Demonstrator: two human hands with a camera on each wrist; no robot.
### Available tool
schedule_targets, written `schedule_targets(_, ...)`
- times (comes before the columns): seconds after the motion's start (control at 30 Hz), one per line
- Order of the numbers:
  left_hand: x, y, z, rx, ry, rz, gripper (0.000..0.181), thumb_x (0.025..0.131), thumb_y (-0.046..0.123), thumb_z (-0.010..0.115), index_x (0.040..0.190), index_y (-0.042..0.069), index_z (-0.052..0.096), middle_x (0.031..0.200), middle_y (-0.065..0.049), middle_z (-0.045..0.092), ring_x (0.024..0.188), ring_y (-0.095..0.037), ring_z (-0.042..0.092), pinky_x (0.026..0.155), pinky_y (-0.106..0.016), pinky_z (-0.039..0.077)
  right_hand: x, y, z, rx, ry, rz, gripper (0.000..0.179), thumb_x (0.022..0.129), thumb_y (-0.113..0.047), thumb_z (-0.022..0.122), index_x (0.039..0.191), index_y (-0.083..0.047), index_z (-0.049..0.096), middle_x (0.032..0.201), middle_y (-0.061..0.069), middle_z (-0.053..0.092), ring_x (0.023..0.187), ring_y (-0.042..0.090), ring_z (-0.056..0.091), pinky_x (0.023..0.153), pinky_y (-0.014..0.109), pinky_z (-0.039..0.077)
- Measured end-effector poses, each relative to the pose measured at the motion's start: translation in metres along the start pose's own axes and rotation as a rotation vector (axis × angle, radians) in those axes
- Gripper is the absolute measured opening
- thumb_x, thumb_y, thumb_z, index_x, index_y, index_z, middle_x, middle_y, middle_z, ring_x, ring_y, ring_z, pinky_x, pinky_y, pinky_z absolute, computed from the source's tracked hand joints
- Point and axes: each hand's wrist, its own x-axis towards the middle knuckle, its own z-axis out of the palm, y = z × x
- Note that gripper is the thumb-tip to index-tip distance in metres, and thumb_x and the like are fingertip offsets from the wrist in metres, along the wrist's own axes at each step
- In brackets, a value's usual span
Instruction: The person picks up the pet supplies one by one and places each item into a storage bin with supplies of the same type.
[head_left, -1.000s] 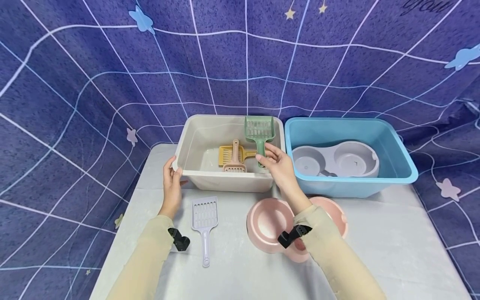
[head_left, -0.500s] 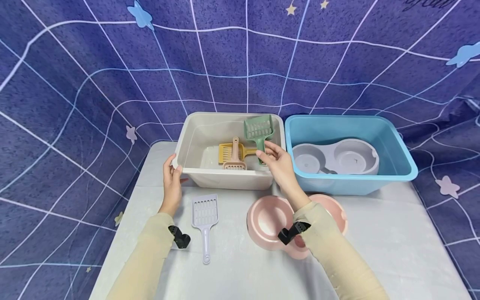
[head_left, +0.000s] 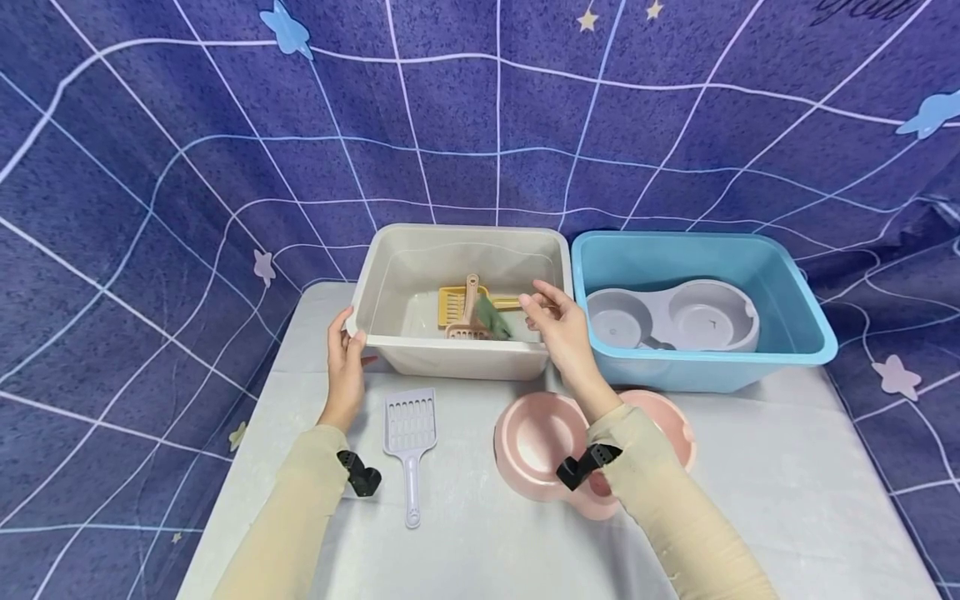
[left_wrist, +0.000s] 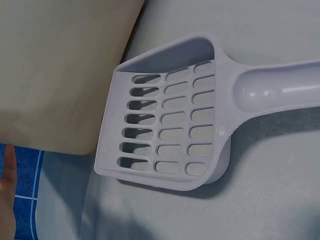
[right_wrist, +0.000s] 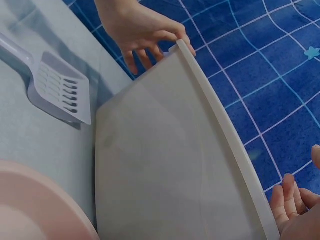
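My left hand (head_left: 345,367) grips the front left corner of a beige litter box (head_left: 457,360), thumb near the rim; the right wrist view also catches this left hand (right_wrist: 145,30) at the corner. Over the box's right side, my right hand (head_left: 558,325) holds nothing, its fingers loosely bent. Inside the box, a blurred green litter scoop (head_left: 492,317) appears beside a tan litter scoop (head_left: 471,308) and a yellow litter scoop (head_left: 452,307). A lavender litter scoop (left_wrist: 170,120) lies on the table near my left hand, bowl toward the box.
To the right stands a blue litter box (head_left: 705,371) with a grey double bowl (head_left: 660,317) inside. A pink double bowl (head_left: 513,475) sits on the table (head_left: 787,500), partly under my right forearm. A blue patterned curtain (head_left: 480,108) hangs behind.
The right hand has let go of the green litter scoop, which has dropped into the beige box toward the other scoops. My left hand keeps its place on the corner.
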Motion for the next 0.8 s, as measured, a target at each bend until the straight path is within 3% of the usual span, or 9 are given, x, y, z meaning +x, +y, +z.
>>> schedule_targets(0.17, 0.001, -0.002, 0.0, -0.012, -0.006, 0.002, 0.05, 0.105, 0.017, 0.038, 0.154, 0.021, 0.029, 0.141, -0.015, 0.045, 0.11, -0.013, 0.051, 0.087, -0.045, 0.045, -0.002, 0.001, 0.0, -0.016, 0.007, -0.028, 0.049, 0.095, -0.018, 0.068, 0.138, 0.001, 0.054, 0.107, 0.012, 0.064, 0.078, 0.01, 0.058, 0.077, 0.033, 0.054)
schedule_targets(0.3, 0.001, -0.004, 0.0, -0.011, -0.008, 0.01, 0.049, 0.105, 0.018, 0.038, 0.153, 0.021, 0.03, 0.139, -0.015, 0.045, 0.11, -0.014, 0.051, 0.088, -0.047, 0.045, -0.005, 0.001, 0.001, 0.009, 0.013, -0.062, 0.046, 0.095, -0.016, 0.068, 0.137, 0.0, 0.056, 0.105, 0.01, 0.065, 0.078, 0.008, 0.058, 0.072, 0.025, 0.05)
schedule_targets(0.43, 0.001, -0.004, 0.0, -0.009, -0.004, 0.014, 0.048, 0.105, 0.018, 0.038, 0.153, 0.021, 0.03, 0.138, -0.016, 0.046, 0.11, -0.014, 0.051, 0.088, -0.047, 0.045, -0.011, 0.001, 0.002, 0.05, 0.007, -0.087, 0.043, 0.096, -0.014, 0.066, 0.136, -0.001, 0.056, 0.106, 0.009, 0.065, 0.085, 0.01, 0.061, 0.078, 0.021, 0.051)
schedule_targets(0.6, 0.0, -0.002, 0.0, -0.008, -0.005, 0.018, 0.048, 0.105, 0.019, 0.038, 0.153, 0.022, 0.029, 0.139, -0.016, 0.045, 0.111, -0.015, 0.051, 0.088, -0.046, 0.044, -0.02, 0.0, 0.006, 0.092, 0.019, -0.128, 0.039, 0.096, -0.009, 0.065, 0.134, -0.001, 0.059, 0.108, 0.014, 0.065, 0.092, 0.015, 0.063, 0.086, 0.026, 0.052)
schedule_targets(0.8, 0.0, -0.002, 0.0, -0.018, -0.002, 0.01, 0.049, 0.105, 0.018, 0.038, 0.153, 0.021, 0.029, 0.139, -0.016, 0.045, 0.11, -0.014, 0.051, 0.088, -0.047, 0.044, -0.031, 0.005, 0.012, 0.144, 0.03, -0.142, 0.036, 0.096, -0.006, 0.064, 0.132, -0.001, 0.06, 0.106, 0.014, 0.066, 0.09, 0.015, 0.064, 0.082, 0.024, 0.052)
